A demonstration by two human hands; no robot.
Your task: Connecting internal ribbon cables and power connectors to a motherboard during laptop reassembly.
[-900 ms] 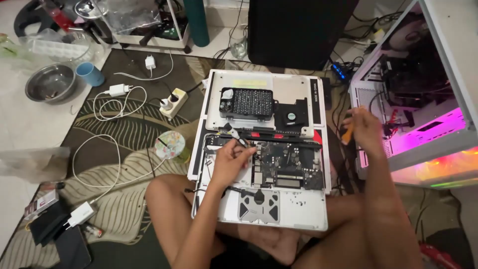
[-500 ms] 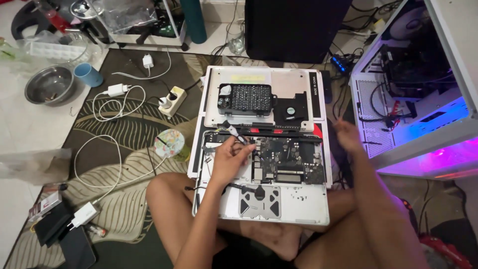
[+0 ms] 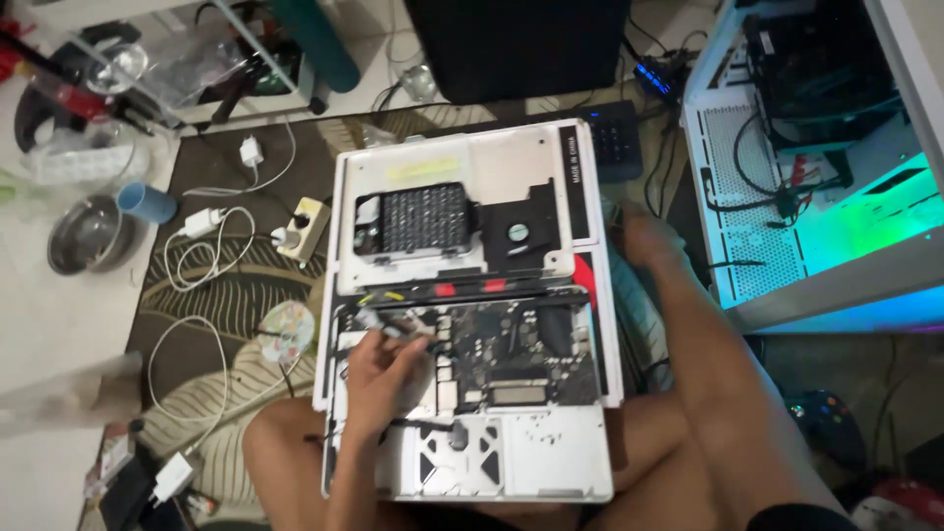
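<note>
The person is sitting cross-legged on a leaf-patterned rug (image 3: 226,295) with an opened white laptop (image 3: 472,315) lying across the lap, its inner parts facing up. The left hand (image 3: 383,379) is resting over the laptop's left half, its fingers pinching a small dark tool (image 3: 379,323) whose tip is pointing at the upper left corner of the dark circuit board (image 3: 516,354). The right hand (image 3: 649,236) is lying just beside the laptop's right edge, on the floor side; it is blurred, and whether it is holding anything cannot be told. On the laptop's upturned lid part a black bit case (image 3: 423,218) is sitting, with a small fan opening (image 3: 518,234) to its right. Below the board the pale trackpad frame (image 3: 462,457) is showing near the person's knees. Left of the laptop a power strip (image 3: 303,228) is lying among white cables and chargers (image 3: 202,221), and a colourful disc (image 3: 287,329) is resting just beside the laptop's left edge. Farther left a steel bowl (image 3: 84,234) and a blue cup (image 3: 147,204) are standing on the pale floor. To the right a white computer case (image 3: 787,197) is glowing with coloured light.
</note>
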